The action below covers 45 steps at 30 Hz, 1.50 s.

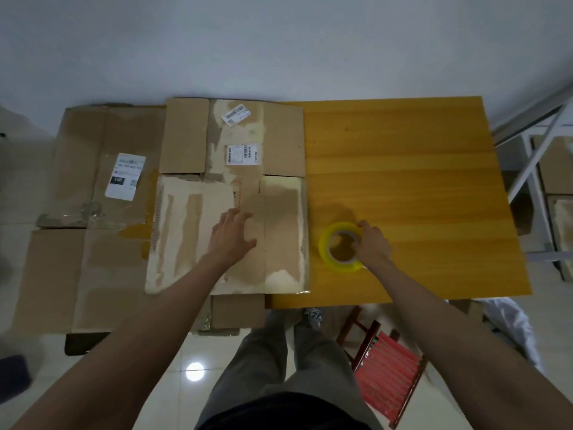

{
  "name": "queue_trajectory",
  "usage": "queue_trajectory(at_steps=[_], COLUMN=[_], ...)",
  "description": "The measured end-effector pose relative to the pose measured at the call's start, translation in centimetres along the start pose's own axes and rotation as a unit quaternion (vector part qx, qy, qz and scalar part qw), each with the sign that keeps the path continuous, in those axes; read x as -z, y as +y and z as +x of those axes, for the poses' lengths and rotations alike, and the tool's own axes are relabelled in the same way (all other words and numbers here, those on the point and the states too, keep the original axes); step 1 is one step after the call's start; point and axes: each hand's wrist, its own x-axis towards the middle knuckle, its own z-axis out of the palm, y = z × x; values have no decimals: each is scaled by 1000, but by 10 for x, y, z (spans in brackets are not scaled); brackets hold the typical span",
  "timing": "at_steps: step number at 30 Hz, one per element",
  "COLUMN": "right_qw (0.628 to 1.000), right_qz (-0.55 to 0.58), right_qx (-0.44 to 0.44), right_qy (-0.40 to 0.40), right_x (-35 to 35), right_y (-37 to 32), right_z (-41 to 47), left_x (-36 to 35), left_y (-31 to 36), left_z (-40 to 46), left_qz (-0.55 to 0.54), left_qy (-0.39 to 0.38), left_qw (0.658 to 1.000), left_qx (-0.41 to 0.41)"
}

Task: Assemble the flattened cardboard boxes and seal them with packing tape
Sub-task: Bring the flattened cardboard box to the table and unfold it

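Head view shows us the upper flattened box (229, 193) lying on the left part of the yellow wooden table (403, 169), its flaps spread flat and much of its face torn pale where old tape came away. We see two white shipping labels on it: one (237, 114) tilted near the far edge, the other (242, 154) square just below; both carry barcodes, but their print is too small for us to read. To the left, partly under this box, lies a second flattened box (90, 212), larger, which overhangs the table's left edge. Its white label (125, 176) has a black block on which we read "15H"; the rest is blurred.

Our left hand (232, 235) rests palm down on the near half of the upper box, fingers spread and closed on nothing. Just right of the box's edge, on bare tabletop, stands the roll of packing tape (339, 246), yellowish and clear, lying flat with its core upward. Our right hand (370, 243) grips the roll's right rim, fingers curled over the rim into the core. The two hands are apart, with the box's right flap between them.

Below the table's near edge we see a red stool (387, 367) on the tiled floor, and at the right a white metal rack (539, 144) with more cardboard behind it.
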Motion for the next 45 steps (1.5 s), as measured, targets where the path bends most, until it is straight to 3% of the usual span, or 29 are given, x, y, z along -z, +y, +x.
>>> queue_trajectory(at_steps=[8, 11, 14, 16, 19, 26, 30, 33, 37, 45], right_qw=[996, 986, 979, 975, 953, 892, 834, 804, 802, 788], right_qz=[3, 30, 138, 175, 284, 421, 522, 563, 562, 573], right_qx=[-48, 68, 149, 121, 30, -5, -20, -1, 21, 31], right_qy=[75, 150, 21, -55, -102, -162, -176, -190, -203, -224], right_x=[11, 2, -14, -29, -43, -45, -37, -31, -25, -26], right_y=[3, -26, -66, -86, -99, -92, -90, -90, -91, -93], right_z=[31, 24, 18, 17, 14, 16, 5, -5, -12, -16], left_x=[0, 2, 1, -1, -7, -15, -15, -13, -9, 3], left_y=[12, 10, 6, 3, -5, 0, 32, 65, 81, 73], left_z=[14, 16, 15, 12, 5, 1, 6, 13, 19, 15], left_qz=[11, 4, 3, 4, -1, -26, -62, -64, -45, -78], left_qy=[3, -1, -8, -11, -16, -37, -29, -25, -3, -35], left_qw=[1000, 1000, 1000, 1000, 999, 999, 998, 997, 997, 994], left_qx=[5, 14, 23, 24, 33, 28, -6, 27, 64, 71])
